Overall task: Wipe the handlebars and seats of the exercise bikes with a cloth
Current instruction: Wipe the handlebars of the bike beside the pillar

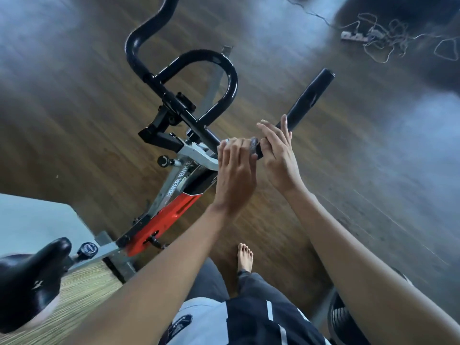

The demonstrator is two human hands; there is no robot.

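Floor (348, 170): dark wood planks, spread below the handlebar on every side.
Exercise bike (169, 220): grey, black and red frame, running down and left from the handlebar.
Handlebar (224, 68): black tube, looped in the middle, one straight end reaching up and right.
Seat (27, 277): black, glossy, well apart from the handlebar at the lower left edge.
Left hand (236, 175): on the handlebar beside its straight end, grip closed over the cloth, fingers bent across the tube.
Right hand (280, 158): touching the handlebar's straight end just beside the left hand, grip loose, fingers nearly straight along the tube.
Power strip (354, 36): on the floor with tangled cables, far up and right of the handlebar.
Foot (245, 257): bare, on the floor below the handlebar.
Cloth (254, 148): grey, bunched on the handlebar, mostly hidden under the left hand.
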